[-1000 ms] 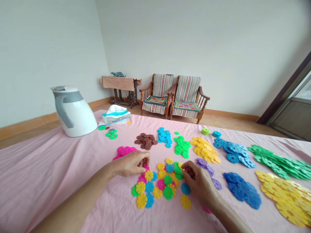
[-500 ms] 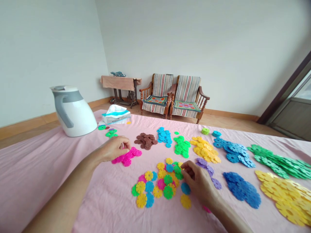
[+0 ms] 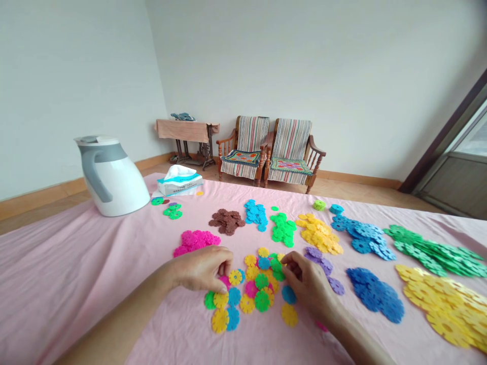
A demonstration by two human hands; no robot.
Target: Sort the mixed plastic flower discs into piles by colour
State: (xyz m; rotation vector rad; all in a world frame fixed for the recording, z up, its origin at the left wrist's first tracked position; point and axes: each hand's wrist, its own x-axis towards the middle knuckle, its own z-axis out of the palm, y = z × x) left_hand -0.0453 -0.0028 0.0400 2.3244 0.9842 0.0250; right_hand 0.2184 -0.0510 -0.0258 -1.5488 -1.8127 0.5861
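Observation:
A mixed cluster of small flower-shaped plastic discs (image 3: 254,289), yellow, blue, green and pink, lies on the pink tablecloth (image 3: 76,274) in front of me. My left hand (image 3: 203,268) rests at the cluster's left edge, fingers curled and pinching at a pink disc (image 3: 224,280). My right hand (image 3: 310,286) sits at the cluster's right side, fingers curled on the green discs (image 3: 277,267); what it holds, if anything, is hidden. A pile of pink discs (image 3: 195,240) lies just beyond my left hand.
Sorted piles lie further out: brown (image 3: 227,221), light blue (image 3: 256,214), green (image 3: 283,228), yellow (image 3: 319,233), blue (image 3: 375,291), purple (image 3: 323,266), large yellow (image 3: 449,306), dark green (image 3: 433,252). A white kettle (image 3: 110,175) and tissue pack (image 3: 179,181) stand far left. Two chairs (image 3: 266,152) stand behind.
My left hand went out to the pink pile and has come back to the left edge of the mixed cluster. My right hand has hardly moved.

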